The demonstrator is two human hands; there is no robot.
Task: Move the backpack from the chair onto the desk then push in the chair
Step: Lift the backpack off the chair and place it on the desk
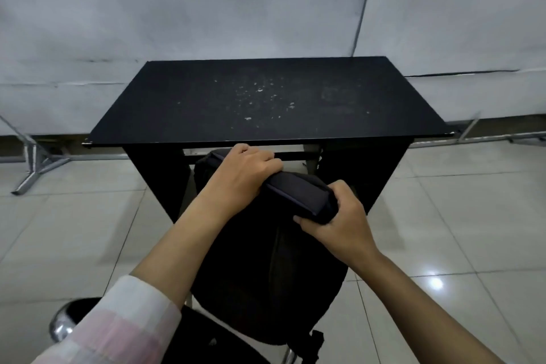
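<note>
Starting at the left: there's a pink-and-white checked sleeve (118,325) at the bottom corner, and just under it a bit of shiny chrome curved chair frame (60,323) pokes out. The chair itself is mostly hidden, so I can't really tell how the seat sits relative to the desk.

The left hand (239,177) is curled over the top of the soft black fabric backpack (266,275), fingers wrapped down over the far side of its padded top edge. Right next to it, the right hand (339,221) is clamped on the other end of that same padded top, thumb on the near face and fingers tucked underneath. So both hands are closed on the bag, neither one spread or free.

The backpack stands upright, directly in front of the flat black rectangular desk (206,103) and below its front edge. It looks like it's on the chair, or barely off it; the bottom is hard to read.

So I'd say this is step one, the grab-and-lift. Next move needs a straight pull up high enough to clear the desk's front lip, then forward onto the scuffed top. Chair push comes after.
</note>
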